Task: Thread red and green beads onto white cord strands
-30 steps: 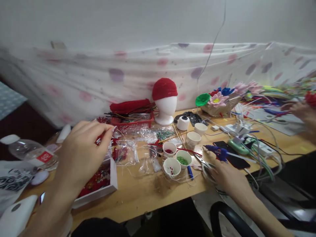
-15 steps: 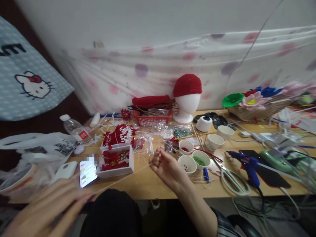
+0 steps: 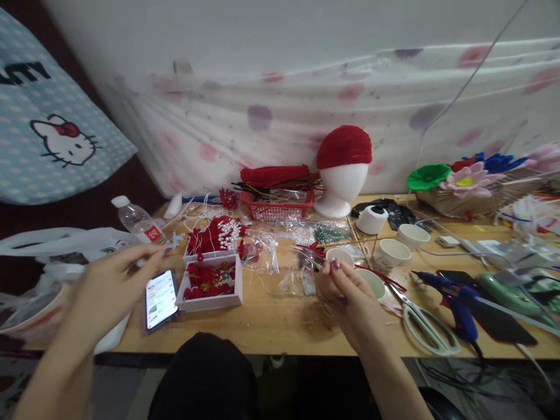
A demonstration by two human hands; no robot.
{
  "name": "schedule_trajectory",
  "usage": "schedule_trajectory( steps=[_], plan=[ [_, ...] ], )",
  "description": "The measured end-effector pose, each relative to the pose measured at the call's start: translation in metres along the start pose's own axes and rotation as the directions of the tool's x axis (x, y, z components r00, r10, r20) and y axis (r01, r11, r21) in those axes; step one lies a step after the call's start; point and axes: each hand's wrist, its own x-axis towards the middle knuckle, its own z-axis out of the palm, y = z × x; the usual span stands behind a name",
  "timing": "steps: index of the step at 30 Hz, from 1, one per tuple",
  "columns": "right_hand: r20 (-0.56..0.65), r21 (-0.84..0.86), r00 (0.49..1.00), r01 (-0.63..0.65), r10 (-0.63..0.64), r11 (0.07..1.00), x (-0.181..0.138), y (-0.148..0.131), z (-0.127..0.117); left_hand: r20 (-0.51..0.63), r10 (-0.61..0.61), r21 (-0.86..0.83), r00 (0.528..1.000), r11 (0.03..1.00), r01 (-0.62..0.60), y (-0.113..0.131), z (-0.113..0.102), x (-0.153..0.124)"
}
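Note:
My left hand (image 3: 116, 283) is raised over the left of the table, above and left of a lit phone (image 3: 161, 298). Its thumb and fingertips come together, and what they hold, if anything, is too fine to make out. On the right, my right hand (image 3: 352, 300) is closed in a pinch in front of the paper cups, with faint thin thread (image 3: 322, 312) about its fingers. It partly covers a cup (image 3: 340, 255) and another cup (image 3: 374, 283). A white box (image 3: 214, 300) of red and gold ornaments sits between the hands.
Right of my right hand lie scissors (image 3: 431, 329) and a blue glue gun (image 3: 455, 297) with its cord. Behind stand a red basket (image 3: 277, 210), a white foam head (image 3: 342, 184) with a red cap, and a thread spool (image 3: 371, 220). A bottle (image 3: 135, 219) leans at left.
My right hand has moved right, over the cups. My left hand has risen from the lower left to above the phone. The thread stretched between them earlier is no longer clearly visible.

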Motion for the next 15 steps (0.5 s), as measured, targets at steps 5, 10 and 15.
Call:
schedule_trajectory(
  steps=[5, 10, 15],
  plan=[
    [0.14, -0.255, 0.98, 0.17, -0.138, 0.952, -0.01, 0.007, 0.02, 0.484, 0.238, -0.575, 0.842, 0.812, 0.102, 0.09, 0.025, 0.056],
    [0.246, -0.38, 0.968, 0.135, -0.041, 0.915, -0.005, 0.028, 0.027, 0.602, 0.297, -0.726, 0.741, 0.59, 0.353, 0.121, 0.057, 0.055],
    [0.097, -0.46, 0.988, 0.15, -0.119, 0.875, 0.006, 0.035, 0.009, 0.716, 0.033, -0.692, 0.697, 0.164, 0.703, 0.081, 0.091, 0.063]
  ],
)
